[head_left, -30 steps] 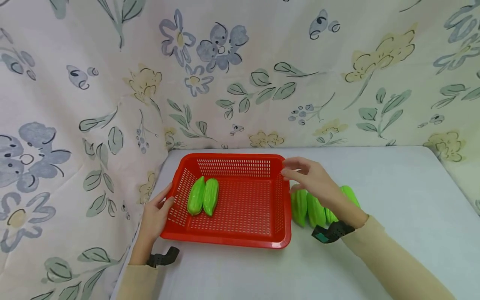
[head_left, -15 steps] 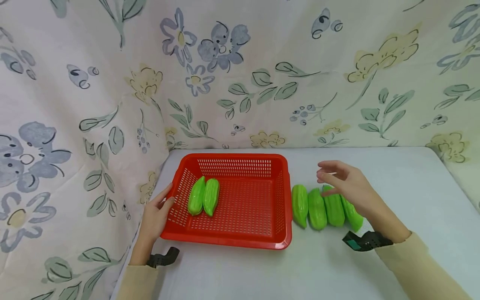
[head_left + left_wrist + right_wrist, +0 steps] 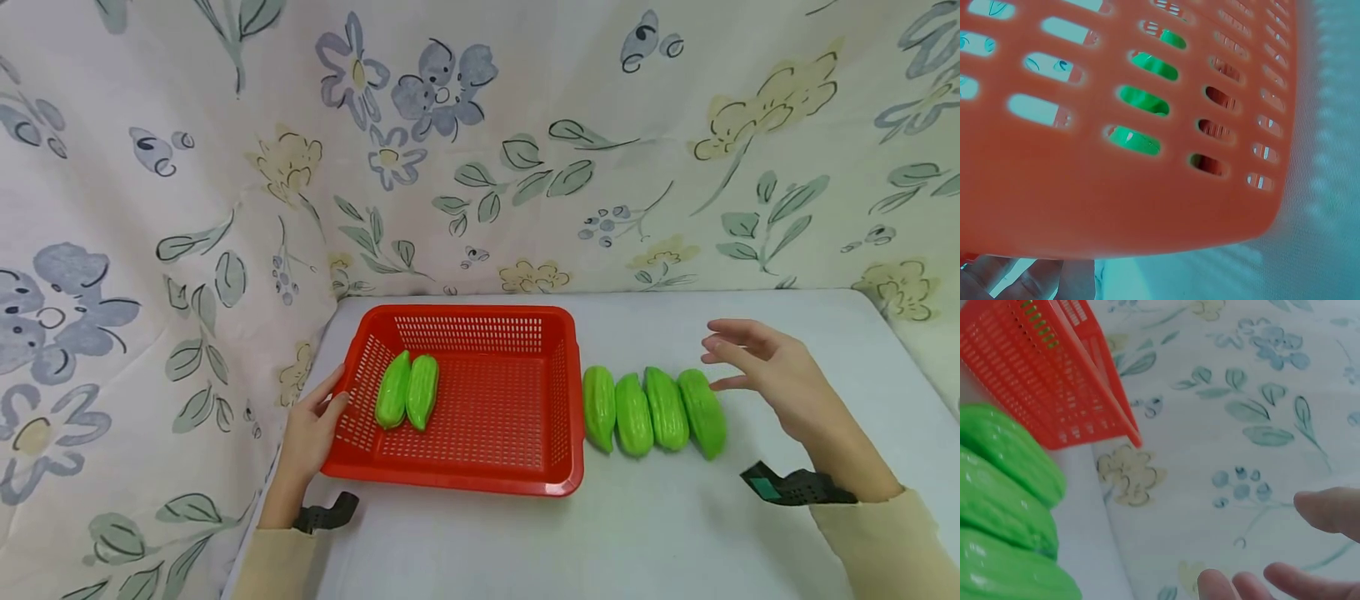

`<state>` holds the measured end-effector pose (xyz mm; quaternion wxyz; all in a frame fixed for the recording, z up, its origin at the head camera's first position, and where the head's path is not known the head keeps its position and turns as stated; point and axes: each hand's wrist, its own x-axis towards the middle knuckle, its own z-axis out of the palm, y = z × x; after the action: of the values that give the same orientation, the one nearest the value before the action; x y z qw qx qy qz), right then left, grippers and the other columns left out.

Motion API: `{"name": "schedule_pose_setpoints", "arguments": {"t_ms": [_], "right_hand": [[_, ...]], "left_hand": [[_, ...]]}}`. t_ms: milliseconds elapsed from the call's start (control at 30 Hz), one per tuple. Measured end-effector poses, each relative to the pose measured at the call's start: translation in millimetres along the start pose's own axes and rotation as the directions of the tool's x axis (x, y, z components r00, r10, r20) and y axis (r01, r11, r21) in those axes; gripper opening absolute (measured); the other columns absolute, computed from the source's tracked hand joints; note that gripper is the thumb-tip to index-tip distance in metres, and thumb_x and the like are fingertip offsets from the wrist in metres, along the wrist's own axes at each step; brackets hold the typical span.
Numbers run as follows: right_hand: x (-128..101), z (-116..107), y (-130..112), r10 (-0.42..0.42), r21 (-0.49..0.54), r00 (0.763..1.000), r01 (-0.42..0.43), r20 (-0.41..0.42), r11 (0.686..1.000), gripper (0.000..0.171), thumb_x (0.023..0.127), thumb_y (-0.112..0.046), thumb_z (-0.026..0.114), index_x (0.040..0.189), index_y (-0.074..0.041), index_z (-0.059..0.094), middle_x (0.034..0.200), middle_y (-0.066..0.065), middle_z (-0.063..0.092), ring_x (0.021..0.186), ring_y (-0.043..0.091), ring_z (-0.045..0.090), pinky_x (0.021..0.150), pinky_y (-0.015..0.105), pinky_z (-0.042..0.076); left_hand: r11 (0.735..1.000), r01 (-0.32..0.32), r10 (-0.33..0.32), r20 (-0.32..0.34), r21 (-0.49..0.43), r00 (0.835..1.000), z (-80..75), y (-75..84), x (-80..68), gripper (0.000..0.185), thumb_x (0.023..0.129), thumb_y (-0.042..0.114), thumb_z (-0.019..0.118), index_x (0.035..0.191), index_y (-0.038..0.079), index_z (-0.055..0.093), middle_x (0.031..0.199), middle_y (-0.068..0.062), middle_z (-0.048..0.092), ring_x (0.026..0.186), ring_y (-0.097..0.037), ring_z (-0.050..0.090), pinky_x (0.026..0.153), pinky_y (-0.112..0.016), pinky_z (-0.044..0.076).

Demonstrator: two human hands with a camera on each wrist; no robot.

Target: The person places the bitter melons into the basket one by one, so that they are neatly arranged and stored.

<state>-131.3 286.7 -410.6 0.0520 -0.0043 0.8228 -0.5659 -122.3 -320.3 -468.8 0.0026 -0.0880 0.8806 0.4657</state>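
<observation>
Resting spread on the red basket [image 3: 480, 483], left hand [image 3: 311, 433]; right hand [image 3: 780, 379] open beside gourds [image 3: 701, 412]

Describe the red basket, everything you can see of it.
The red basket is a shallow rectangular tray that looks like moulded plastic, with rounded corners, a smooth rim and slotted walls and floor. It sits flat on the white table, near the table's left edge by the flowered cloth. Two green gourds lie side by side inside at its left end. The left hand rests against its left wall. Four more gourds lie in a row just outside its right wall.
</observation>
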Motion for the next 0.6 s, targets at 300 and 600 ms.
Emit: {"name": "schedule_pose_setpoints", "arguments": {"t_ms": [300,600], "right_hand": [[-11.1,-34.8,12.9,0.029,0.024,0.997,-0.027,-0.069,0.999,0.027,0.107,-0.022,0.060,0.134,-0.026,0.060,0.113,-0.023,0.070,0.096,0.000,0.072,0.072,0.031,0.064],[-14.1,-39.9,20.3,-0.003,0.089,0.999,0.008,-0.051,0.996,0.026,0.106,-0.013,0.060,0.129,-0.024,0.062,0.111,-0.018,0.071,0.093,0.002,0.072,0.069,0.029,0.064]], "left_hand": [[1.000,0.004,-0.004,0.006,0.001,1.000,0.4,-0.6,1.9,0.052,0.109,0.037,0.049,0.160,0.034,0.041,0.155,-0.017,0.053,0.112,-0.038,0.067,0.073,-0.028,0.063],[1.000,-0.001,0.001,0.000,-0.005,1.000,0.7,-0.2,1.2,0.051,0.109,0.036,0.049,0.160,0.033,0.042,0.152,-0.018,0.056,0.108,-0.036,0.068,0.071,-0.027,0.063]]}}
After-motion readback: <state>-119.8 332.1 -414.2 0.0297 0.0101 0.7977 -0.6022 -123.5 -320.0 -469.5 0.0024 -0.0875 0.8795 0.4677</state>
